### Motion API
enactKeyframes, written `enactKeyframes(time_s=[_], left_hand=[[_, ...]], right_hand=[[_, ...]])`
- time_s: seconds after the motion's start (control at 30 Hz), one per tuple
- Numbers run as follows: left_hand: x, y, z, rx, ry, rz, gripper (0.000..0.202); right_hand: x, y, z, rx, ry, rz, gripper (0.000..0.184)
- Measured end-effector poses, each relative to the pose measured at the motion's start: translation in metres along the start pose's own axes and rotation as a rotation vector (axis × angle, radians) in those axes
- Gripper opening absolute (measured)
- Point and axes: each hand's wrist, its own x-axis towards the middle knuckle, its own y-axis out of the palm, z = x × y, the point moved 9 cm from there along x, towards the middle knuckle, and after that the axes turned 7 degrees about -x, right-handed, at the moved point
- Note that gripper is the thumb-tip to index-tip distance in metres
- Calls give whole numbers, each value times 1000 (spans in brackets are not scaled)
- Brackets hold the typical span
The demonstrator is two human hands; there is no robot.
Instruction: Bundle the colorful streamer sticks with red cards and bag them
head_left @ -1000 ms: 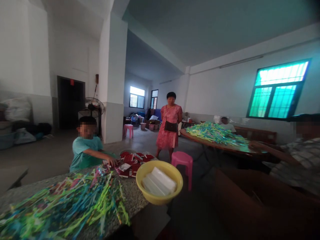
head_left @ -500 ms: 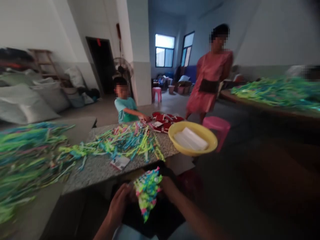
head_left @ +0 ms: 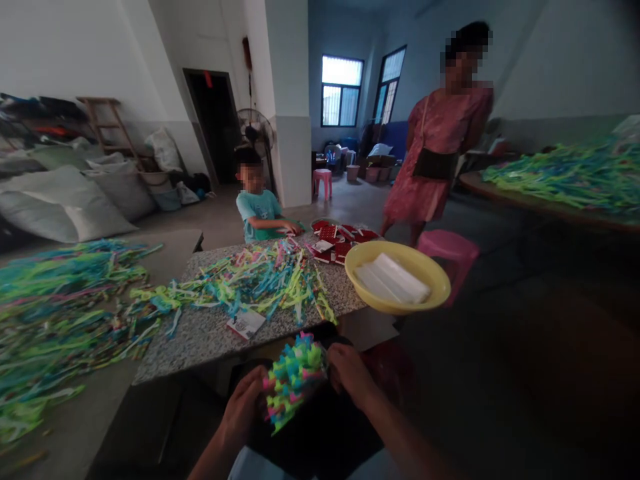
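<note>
My two hands hold one bundle of bright green, blue and pink strips low over my lap. My left hand is closed on the bundle's left side. My right hand is closed on its right end. Just beyond my hands lies a speckled stone table with a loose heap of coloured strips and a small printed card.
A yellow bowl with white packets sits at the table's right corner. Red cards lie at its far end, where a child in teal reaches. A person in pink stands by a pink stool. More strips cover surfaces at left and far right.
The view swung down from the room to the table and my lap. My hands came into view with the bundle, which has since tilted to point up and right.
</note>
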Motion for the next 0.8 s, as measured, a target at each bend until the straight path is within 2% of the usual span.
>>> enactKeyframes(time_s=[0.13, 0.2, 0.27, 0.33, 0.43, 0.5, 0.67, 0.8], left_hand=[[-14, 22, -1, 126, -51, 301, 46], [-23, 28, -7, 273, 2, 383, 46], [-30, 31, -14, 400, 100, 416, 45], [-34, 30, -18, 480, 175, 413, 44], [-36, 23, -11, 523, 148, 410, 42], [-37, 20, -6, 506, 109, 406, 40], [-36, 19, -8, 437, 76, 294, 39], [-33, 21, -10, 454, 104, 207, 36]], right_hand=[[-13, 6, -1, 31, -69, 136, 20], [-22, 6, -13, 34, -57, 184, 18], [-31, 6, -30, -20, -13, 227, 15], [-38, 3, -45, -125, 36, 247, 12], [-46, 3, -54, -285, 90, 289, 11], [-47, 3, -47, -337, 82, 275, 13], [-40, 0, -15, -383, -36, 116, 21], [-29, 7, -3, -483, -54, 124, 20]])
